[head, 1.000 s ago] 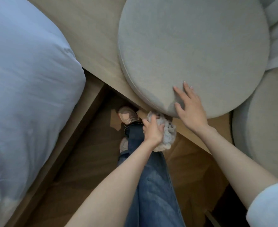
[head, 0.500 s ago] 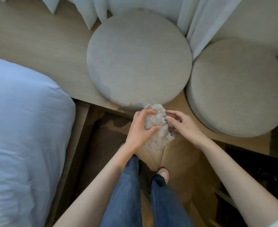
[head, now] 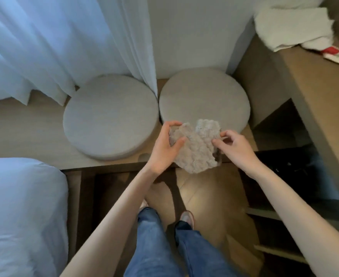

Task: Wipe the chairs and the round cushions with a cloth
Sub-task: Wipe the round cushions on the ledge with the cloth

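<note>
While reaching toward the right cushion (head: 204, 96), left hand (head: 162, 152): gripped the cloth (head: 196, 148) edge.
Right hand (head: 236, 148): pinched its opposite edge.
Change: cloth opened out from a wad.

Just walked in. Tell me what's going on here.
A person stands at a low wooden ledge with two round cushions on it. Both hands hold a nubby grey cloth spread out in the air: the left-hand grip pinches its left edge and the right-hand grip its right. The cloth is held up in front of the right cushion, with the left cushion beside it. Nothing is being wiped at this instant.
</note>
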`<state>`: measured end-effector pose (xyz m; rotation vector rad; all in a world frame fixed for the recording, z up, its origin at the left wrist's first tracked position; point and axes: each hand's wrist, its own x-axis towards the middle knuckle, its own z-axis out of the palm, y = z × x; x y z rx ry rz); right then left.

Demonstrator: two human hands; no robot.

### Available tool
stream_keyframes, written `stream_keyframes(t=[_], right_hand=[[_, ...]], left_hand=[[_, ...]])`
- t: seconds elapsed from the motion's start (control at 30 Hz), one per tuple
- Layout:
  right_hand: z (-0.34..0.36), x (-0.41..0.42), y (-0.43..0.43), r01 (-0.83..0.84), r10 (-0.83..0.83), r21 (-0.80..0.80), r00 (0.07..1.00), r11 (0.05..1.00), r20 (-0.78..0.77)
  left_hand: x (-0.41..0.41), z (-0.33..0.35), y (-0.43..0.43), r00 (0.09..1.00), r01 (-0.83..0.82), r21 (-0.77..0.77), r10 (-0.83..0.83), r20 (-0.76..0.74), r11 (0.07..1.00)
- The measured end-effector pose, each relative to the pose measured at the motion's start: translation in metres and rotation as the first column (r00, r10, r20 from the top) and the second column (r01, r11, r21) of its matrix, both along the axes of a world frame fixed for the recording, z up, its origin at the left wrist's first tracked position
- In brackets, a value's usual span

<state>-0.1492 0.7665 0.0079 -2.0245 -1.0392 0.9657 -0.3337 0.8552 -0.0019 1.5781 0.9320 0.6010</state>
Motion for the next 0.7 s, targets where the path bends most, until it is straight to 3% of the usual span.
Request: stream_keyframes(t=[0.2, 0.37, 0.5, 0.6, 0.7], right_hand=[[0.053, 0.063, -0.072, 0.190, -0.222, 0.180, 0.959, 0.965, 0.177], [0.076, 0.094, -0.124, 0.355, -0.414, 0.251, 0.876, 0.901, 0.246], [0.092, 0.095, -0.155, 0.351, -0.441, 0.332, 0.860, 0.876, 0.256], [0.105, 0.091, -0.165, 0.296, -0.410, 0.346, 0.852, 0.891, 0.326], [0.118, 0.088, -0.167, 0.277, -0.379, 0.300, 0.848, 0.913, 0.370]], left_hand=[[0.060, 0.058, -0.004, 0.978, 0.200, 0.211, -0.184, -0.096, 0.957], [0.091, 0.074, -0.004, 0.893, 0.425, 0.410, -0.298, -0.339, 0.807], [0.117, 0.075, -0.003, 0.768, 0.601, 0.405, -0.356, -0.533, 0.689], [0.143, 0.086, -0.007, 0.691, 0.710, 0.366, -0.498, -0.524, 0.601], [0.178, 0.111, -0.021, 0.586, 0.809, 0.327, -0.708, -0.394, 0.488]])
